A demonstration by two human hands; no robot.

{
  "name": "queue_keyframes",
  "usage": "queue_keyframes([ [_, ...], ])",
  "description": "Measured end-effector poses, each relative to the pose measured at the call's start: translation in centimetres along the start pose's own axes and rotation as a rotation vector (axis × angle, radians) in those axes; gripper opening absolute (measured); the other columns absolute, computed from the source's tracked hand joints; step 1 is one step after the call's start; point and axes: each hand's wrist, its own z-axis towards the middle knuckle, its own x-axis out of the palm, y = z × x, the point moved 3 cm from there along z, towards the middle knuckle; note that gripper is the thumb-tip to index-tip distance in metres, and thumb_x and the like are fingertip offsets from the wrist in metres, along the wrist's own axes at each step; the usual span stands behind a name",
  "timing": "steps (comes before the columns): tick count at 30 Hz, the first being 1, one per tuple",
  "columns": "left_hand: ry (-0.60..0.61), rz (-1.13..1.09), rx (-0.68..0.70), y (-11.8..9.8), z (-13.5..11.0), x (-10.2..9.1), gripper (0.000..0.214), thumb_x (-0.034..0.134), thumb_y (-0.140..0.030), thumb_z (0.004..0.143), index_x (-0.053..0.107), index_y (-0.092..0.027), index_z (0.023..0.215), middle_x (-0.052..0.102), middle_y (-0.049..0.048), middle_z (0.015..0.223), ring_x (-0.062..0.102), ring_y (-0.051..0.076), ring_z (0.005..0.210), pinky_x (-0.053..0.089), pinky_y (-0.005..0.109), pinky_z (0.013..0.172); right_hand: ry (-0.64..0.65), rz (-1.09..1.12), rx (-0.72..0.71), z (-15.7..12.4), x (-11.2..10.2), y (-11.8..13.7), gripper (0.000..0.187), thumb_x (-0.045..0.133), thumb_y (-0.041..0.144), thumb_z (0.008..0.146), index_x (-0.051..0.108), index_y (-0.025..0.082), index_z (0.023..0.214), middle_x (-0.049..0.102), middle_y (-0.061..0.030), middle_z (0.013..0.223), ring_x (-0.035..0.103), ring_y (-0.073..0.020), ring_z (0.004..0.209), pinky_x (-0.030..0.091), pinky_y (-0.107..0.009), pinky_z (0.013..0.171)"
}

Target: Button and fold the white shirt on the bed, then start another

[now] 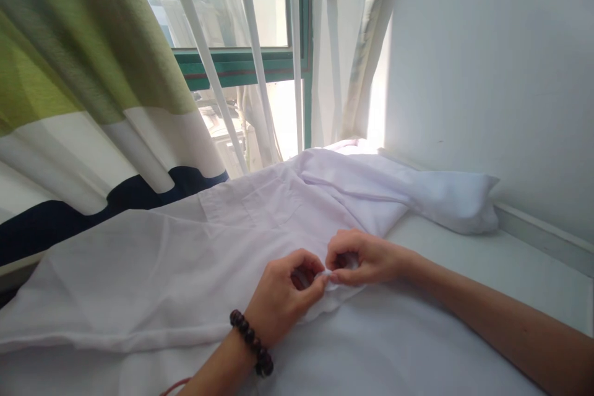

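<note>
A white long-sleeved garment that looks like a coat (176, 266) lies spread over the white surface, one sleeve (455, 195) stretched out to the right. Near the middle of the view, my left hand (292, 288) pinches the garment's edge between thumb and fingers. Close against it, my right hand (359, 257) pinches the same bit of cloth, the fingertips of both hands almost meeting. Whether a button sits between the fingers is hidden. A dark beaded bracelet (250, 341) circles my left wrist.
A green, white and navy curtain (93, 74) hangs at the left. White railing bars (255, 43) stand before a green-framed window (306, 25) at the back. On the right a white wall (487, 62) rises behind the sleeve, with a ledge (542, 232) along its foot.
</note>
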Motion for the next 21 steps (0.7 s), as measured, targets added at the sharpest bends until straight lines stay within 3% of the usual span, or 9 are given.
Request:
queue_keyframes([
  [21,0.054,-0.015,-0.018,-0.09,0.01,-0.17,0.017,0.063,-0.031,0.076,0.064,-0.014,0.079,0.063,0.0002,0.066,0.052,0.010,0.055,0.042,0.019,0.050,0.054,-0.065,-0.078,0.00,0.02,0.47,0.020,0.056,0.028,0.085,0.070,0.015,0.079,0.064,-0.0008,0.064,0.052,-0.0114,0.061,0.043,-0.026,0.071],
])
